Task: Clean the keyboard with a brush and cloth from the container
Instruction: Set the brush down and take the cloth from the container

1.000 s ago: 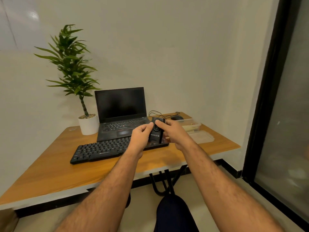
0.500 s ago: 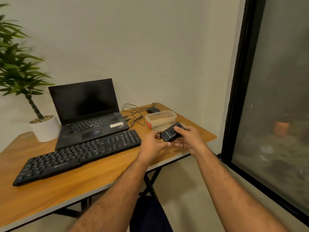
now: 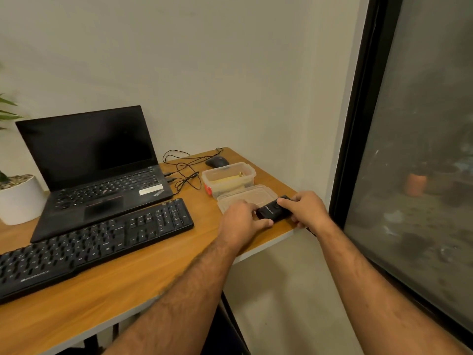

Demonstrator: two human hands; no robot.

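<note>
Now both hands, left [image 3: 242,221] and right [image 3: 305,208], grip small black device [image 3: 271,210] beside container lid [image 3: 247,197], keyboard [image 3: 89,243] untouched.

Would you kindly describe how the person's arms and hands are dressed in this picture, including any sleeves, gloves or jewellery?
Both forearms are bare as far up as the picture shows, so no sleeve is in view. The left hand and the right hand wear no gloves. No watch, bracelet or band shows on either wrist, and no ring shows on the fingers in view. The forearms are hairy.
</note>
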